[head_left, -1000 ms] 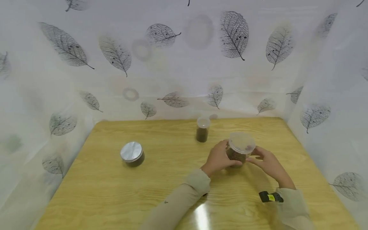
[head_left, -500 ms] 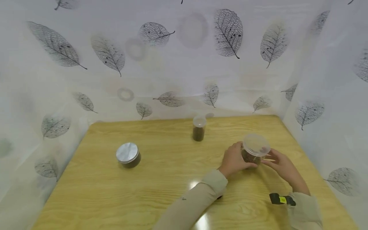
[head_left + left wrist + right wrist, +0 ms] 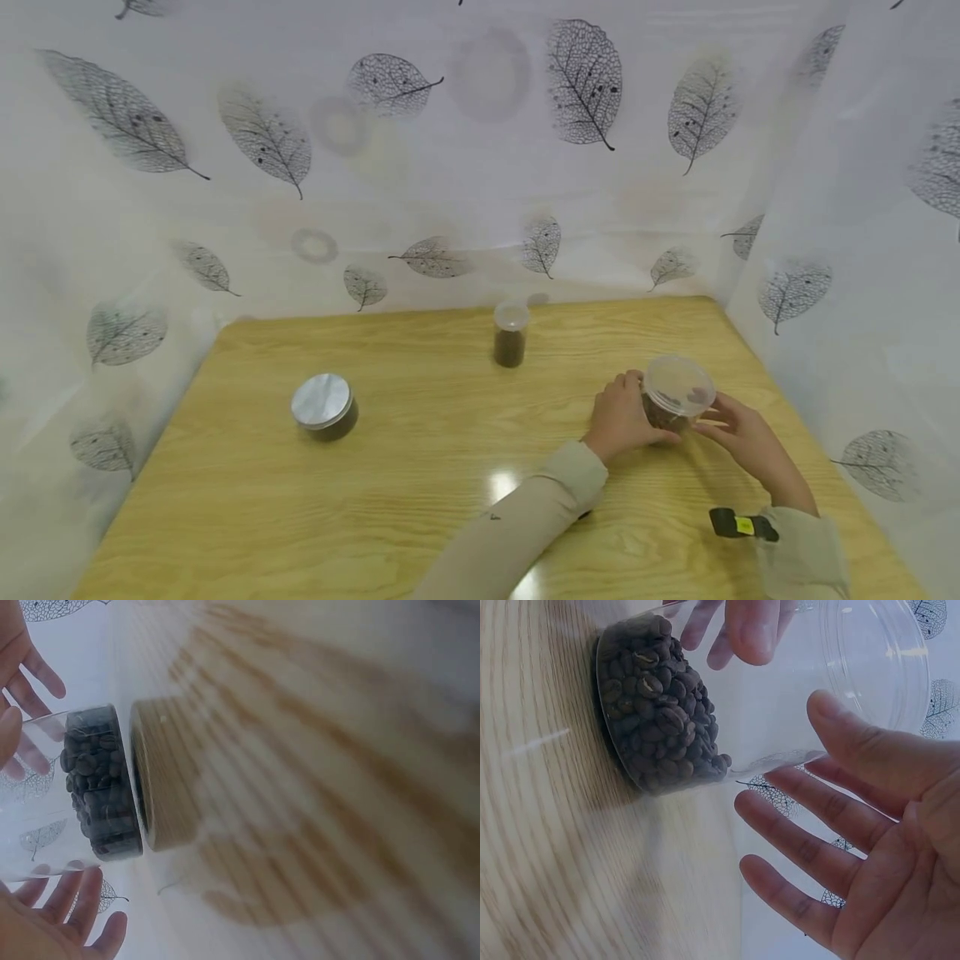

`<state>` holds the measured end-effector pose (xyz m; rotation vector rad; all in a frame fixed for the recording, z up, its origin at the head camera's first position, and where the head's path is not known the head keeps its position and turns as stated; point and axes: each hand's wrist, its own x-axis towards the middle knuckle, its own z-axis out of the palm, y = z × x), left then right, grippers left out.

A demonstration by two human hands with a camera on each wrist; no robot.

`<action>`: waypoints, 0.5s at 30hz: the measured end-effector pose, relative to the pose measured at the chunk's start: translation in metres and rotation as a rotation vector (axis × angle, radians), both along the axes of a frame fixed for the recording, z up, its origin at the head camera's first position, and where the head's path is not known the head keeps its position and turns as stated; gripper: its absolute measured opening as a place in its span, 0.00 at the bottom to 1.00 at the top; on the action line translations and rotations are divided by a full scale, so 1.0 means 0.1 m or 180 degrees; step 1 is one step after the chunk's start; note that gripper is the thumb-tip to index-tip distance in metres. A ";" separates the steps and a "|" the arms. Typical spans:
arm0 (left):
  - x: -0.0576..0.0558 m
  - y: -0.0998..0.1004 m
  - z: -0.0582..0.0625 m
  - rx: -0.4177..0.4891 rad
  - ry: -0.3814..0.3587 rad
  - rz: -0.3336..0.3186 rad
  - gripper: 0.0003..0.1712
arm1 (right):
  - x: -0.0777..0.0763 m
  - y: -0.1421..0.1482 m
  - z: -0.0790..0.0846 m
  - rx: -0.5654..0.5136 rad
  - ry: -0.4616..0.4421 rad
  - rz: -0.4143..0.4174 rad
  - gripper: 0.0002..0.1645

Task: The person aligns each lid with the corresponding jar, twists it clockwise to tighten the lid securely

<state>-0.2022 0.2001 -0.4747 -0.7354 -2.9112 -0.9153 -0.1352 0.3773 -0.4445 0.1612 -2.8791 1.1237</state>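
A clear jar [image 3: 678,387] with a translucent lid sits at the right of the table, between both hands. Dark coffee beans [image 3: 660,712] fill its lower part. My left hand [image 3: 622,417] holds its left side, thumb in front and fingers behind. On the other side is my right hand [image 3: 753,442]; its thumb [image 3: 855,735] lies against the front of the jar and some fingers reach behind. The right wrist view shows the other right fingers [image 3: 795,832] spread and fairly straight. In the left wrist view the jar's base is close to the tabletop; contact is hard to tell.
A narrower clear jar [image 3: 510,337] with dark contents stands near the back edge. Farther left is a low jar with a silver lid [image 3: 322,404]. White sheeting with leaf prints [image 3: 585,83] surrounds the wooden table [image 3: 420,450] at the back and sides.
Both hands have moved the bean jar to the right across the table, with little motion in the last half second. The head view has turned slightly right. The other two jars have stayed put.
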 end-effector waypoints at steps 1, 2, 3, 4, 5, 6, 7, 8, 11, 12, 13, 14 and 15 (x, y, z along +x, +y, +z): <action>0.00 0.01 0.00 -0.0002 -0.0004 0.0005 0.54 | 0.01 0.00 0.00 0.0008 0.0002 -0.0009 0.36; 0.01 0.02 0.00 -0.0003 -0.0010 0.0011 0.54 | 0.01 0.01 0.00 -0.0001 0.0003 -0.0017 0.36; 0.02 0.03 0.00 -0.0007 -0.0014 0.0016 0.54 | 0.02 0.01 0.00 -0.0011 -0.0001 -0.0024 0.36; 0.02 0.03 0.00 -0.0021 -0.0014 0.0021 0.54 | 0.02 0.01 0.00 -0.0017 -0.0008 -0.0033 0.36; 0.02 0.04 0.00 -0.0034 -0.0019 0.0027 0.54 | 0.02 0.01 0.00 -0.0019 -0.0020 -0.0043 0.36; 0.02 0.04 0.01 -0.0050 -0.0024 0.0031 0.54 | 0.02 0.01 -0.01 -0.0025 -0.0033 -0.0059 0.36; 0.02 0.03 0.01 -0.0068 -0.0027 0.0035 0.54 | 0.02 0.00 -0.01 -0.0031 -0.0052 -0.0068 0.36; 0.02 0.03 0.01 -0.0085 -0.0033 0.0036 0.54 | 0.02 -0.01 -0.01 -0.0033 -0.0069 -0.0082 0.36; 0.01 0.03 0.00 -0.0121 -0.0034 0.0023 0.54 | 0.03 -0.03 -0.03 -0.0026 -0.0127 -0.0120 0.37; 0.01 0.03 0.00 -0.0130 -0.0027 0.0015 0.54 | 0.04 -0.04 -0.03 -0.0034 -0.0137 -0.0128 0.37; 0.01 0.03 -0.01 -0.0138 -0.0021 0.0008 0.54 | 0.04 -0.04 -0.04 -0.0038 -0.0126 -0.0124 0.37; 0.00 0.03 -0.01 -0.0151 -0.0011 0.0001 0.54 | 0.04 -0.04 -0.04 -0.0038 -0.0107 -0.0118 0.37; 0.00 0.03 -0.02 -0.0170 -0.0009 -0.0007 0.54 | 0.05 -0.04 -0.05 -0.0039 -0.0101 -0.0108 0.37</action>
